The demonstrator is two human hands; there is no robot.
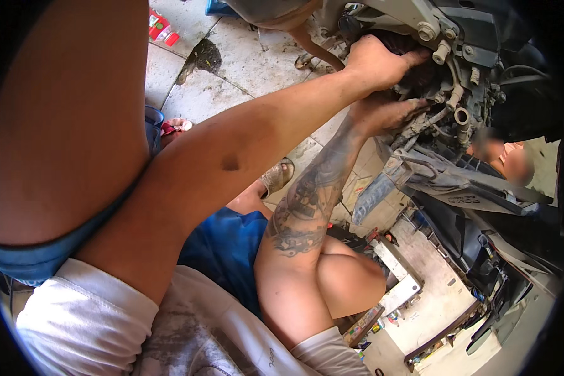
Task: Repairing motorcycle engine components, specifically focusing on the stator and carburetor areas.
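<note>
Both my forearms reach into the exposed mechanical side of a motorbike or scooter (460,94), among dusty bolts, hoses and metal fittings. My left hand (379,62) is the upper one. Its thumb points right and its fingers curl round a dark rounded part (420,72), mostly hidden behind the hand. Just below it, my right hand (391,116) is at the end of the tattooed forearm. Dirty fingers stretch out against the lower side of the parts, their tips lost among the fittings. A pipe with an open end (462,116) sits to the right of both hands.
A grey body panel (457,188) juts out below my right hand. On the stained tile floor (244,56) lies a red-labelled bottle (161,28). My bare thigh (75,119) fills the left side. Another person (504,160) shows beyond the machine. A pale bench top (435,282) stands lower right.
</note>
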